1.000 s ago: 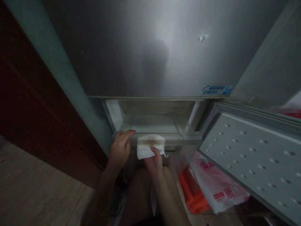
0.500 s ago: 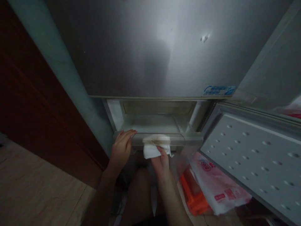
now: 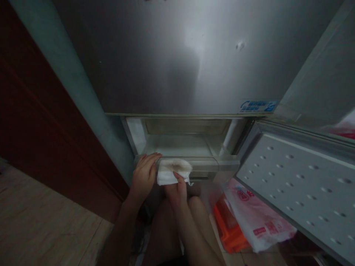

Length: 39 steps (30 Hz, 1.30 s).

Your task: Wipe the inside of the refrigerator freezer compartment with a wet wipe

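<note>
A clear plastic freezer drawer (image 3: 227, 163) is pulled partway out below the closed upper fridge door. My left hand (image 3: 143, 175) grips its left front corner, fingers over the top rim and thumb on the front side. In my right hand (image 3: 176, 190) is a folded white cloth (image 3: 168, 176) with a brownish stain, pressed against the drawer's front panel just right of my left hand. The thumb lies on top of the cloth; the other fingers are mostly hidden beneath it.
To the right the lower freezer door (image 3: 299, 184) stands swung wide. Under it on the floor are an orange plastic container (image 3: 229, 232) and a pink-and-white plastic bag (image 3: 263, 218). A dark red wooden door (image 3: 55, 122) borders the left side. The steel fridge door (image 3: 155, 59) rises above.
My right hand has slid the cloth leftward along the drawer front, closer to my left hand. The left hand and the drawer have stayed in place.
</note>
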Tool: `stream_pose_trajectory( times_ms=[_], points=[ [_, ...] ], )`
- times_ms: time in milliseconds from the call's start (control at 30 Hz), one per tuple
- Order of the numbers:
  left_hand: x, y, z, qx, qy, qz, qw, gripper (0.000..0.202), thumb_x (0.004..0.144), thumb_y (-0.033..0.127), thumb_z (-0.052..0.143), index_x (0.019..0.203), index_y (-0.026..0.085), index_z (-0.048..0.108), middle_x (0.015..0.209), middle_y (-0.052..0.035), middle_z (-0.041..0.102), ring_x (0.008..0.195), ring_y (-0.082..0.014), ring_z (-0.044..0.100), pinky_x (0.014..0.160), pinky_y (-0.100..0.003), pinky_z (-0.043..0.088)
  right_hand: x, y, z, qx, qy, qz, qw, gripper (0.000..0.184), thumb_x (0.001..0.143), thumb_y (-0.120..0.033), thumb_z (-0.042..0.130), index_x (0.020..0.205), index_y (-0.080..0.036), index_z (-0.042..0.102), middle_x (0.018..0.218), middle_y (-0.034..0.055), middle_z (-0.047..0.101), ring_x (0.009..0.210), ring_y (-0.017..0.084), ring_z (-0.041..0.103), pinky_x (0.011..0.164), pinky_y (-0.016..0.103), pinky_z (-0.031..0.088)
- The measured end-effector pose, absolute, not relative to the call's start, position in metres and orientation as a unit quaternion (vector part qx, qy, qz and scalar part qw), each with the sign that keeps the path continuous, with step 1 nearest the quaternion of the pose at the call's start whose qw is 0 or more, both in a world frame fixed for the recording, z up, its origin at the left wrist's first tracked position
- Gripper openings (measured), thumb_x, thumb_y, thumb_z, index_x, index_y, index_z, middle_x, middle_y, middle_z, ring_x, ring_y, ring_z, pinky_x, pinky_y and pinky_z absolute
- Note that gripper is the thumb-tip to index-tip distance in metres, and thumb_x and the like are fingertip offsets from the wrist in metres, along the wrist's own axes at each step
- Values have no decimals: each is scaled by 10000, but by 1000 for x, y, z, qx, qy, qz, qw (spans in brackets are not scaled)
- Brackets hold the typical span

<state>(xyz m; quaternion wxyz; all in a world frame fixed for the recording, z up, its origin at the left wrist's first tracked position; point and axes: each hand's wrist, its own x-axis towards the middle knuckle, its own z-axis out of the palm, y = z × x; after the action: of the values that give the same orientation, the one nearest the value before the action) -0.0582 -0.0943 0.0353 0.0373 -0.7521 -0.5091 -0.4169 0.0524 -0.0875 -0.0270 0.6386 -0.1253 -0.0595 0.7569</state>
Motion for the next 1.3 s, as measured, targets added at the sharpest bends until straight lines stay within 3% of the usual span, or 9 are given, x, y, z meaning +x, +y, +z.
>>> stream_pose_trajectory(
  times_ms=[300,467,700,1000,1300],
  points=[
    [-57,-95,37,-754,-508,-416,34,365,911,96,356,1131,158,640,1185,-95,706,1176,-209,606,1115,-467,372,46,-88,-22,-117,-71,775,617,252,623,-226,548,856,-199,640,930,39,729,1054,212,652,1112,375,384],
    [-57,-95,36,-755,-506,-415,34,373,910,89,351,1130,152,645,1189,-96,706,1173,-213,612,1116,-472,374,67,-91,-22,-131,-55,771,621,244,660,-173,546,884,-183,644,928,27,732,1069,179,648,1128,337,357],
    [-59,-94,35,-754,-510,-412,39,364,925,106,346,1131,167,639,1192,-86,707,1176,-205,612,1120,-476,376,110,-96,-14,-173,19,738,653,273,749,-75,479,919,-160,674,878,34,746,918,160,693,1100,393,407],
    [-57,-95,36,-753,-501,-424,45,356,933,103,348,1129,129,644,1169,-114,710,1151,-217,624,1105,-480,389,169,-100,-13,-213,31,697,684,291,817,-70,432,952,-154,675,913,33,746,969,138,687,1133,358,355],
    [-57,-95,35,-755,-501,-421,47,359,930,107,356,1131,106,653,1160,-129,713,1143,-227,630,1094,-483,399,169,-103,-29,-216,9,677,703,301,762,-78,503,994,-172,670,933,25,740,943,143,692,945,309,532]
  ],
)
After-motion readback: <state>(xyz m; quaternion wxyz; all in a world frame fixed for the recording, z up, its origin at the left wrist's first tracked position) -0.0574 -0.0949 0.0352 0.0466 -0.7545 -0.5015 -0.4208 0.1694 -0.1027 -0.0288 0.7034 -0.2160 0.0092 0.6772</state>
